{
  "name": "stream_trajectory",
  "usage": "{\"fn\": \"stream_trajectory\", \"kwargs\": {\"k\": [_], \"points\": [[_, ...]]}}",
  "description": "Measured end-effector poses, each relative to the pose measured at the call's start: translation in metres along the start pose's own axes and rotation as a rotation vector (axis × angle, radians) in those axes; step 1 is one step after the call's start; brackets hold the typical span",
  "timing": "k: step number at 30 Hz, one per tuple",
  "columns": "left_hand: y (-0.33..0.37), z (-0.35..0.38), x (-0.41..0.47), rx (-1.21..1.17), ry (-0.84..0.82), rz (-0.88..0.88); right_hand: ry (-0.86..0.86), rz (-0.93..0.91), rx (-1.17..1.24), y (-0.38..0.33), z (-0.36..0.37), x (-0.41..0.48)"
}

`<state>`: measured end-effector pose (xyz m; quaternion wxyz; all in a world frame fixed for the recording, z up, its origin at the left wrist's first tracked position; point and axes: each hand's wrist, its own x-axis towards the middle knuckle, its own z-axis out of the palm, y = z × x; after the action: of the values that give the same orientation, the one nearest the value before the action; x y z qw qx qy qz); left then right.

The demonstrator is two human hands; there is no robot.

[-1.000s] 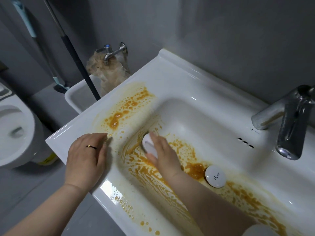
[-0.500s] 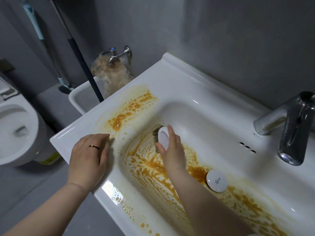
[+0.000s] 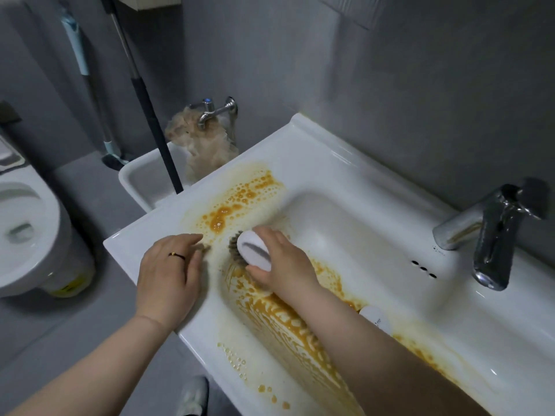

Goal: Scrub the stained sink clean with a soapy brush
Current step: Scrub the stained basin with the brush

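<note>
Head view: right hand point(image 3: 282, 262) curled round the white brush point(image 3: 253, 250), bristles against the left inner wall of the sink point(image 3: 330, 163), amid orange stain. Left hand point(image 3: 168, 274) flat on rim, fingers straight. Brush probably light, rigid, soap-slick; hold its domed back.

Dim, soft light; warped edges
</note>
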<state>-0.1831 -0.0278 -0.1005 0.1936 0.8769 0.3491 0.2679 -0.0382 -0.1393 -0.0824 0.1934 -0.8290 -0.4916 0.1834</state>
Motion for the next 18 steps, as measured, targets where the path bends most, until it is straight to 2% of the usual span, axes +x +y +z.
{"fn": "stream_trajectory", "kwargs": {"k": [3, 5, 8, 13, 18], "points": [[-0.011, -0.005, 0.007, -0.076, -0.031, 0.089, 0.034, 0.019, -0.132, -0.012, -0.012, 0.028], [-0.023, -0.01, 0.019, -0.071, -0.029, 0.172, 0.104, 0.173, -0.137, -0.007, -0.029, 0.053], [-0.042, -0.017, 0.05, -0.068, -0.014, 0.111, 0.174, 0.381, -0.101, 0.0, -0.048, 0.078], [-0.057, -0.009, 0.068, -0.078, -0.079, 0.132, 0.036, 0.32, -0.028, -0.026, -0.018, 0.043], [-0.06, -0.006, 0.068, -0.102, -0.082, 0.245, 0.145, 0.43, -0.043, -0.019, -0.031, 0.073]]}}
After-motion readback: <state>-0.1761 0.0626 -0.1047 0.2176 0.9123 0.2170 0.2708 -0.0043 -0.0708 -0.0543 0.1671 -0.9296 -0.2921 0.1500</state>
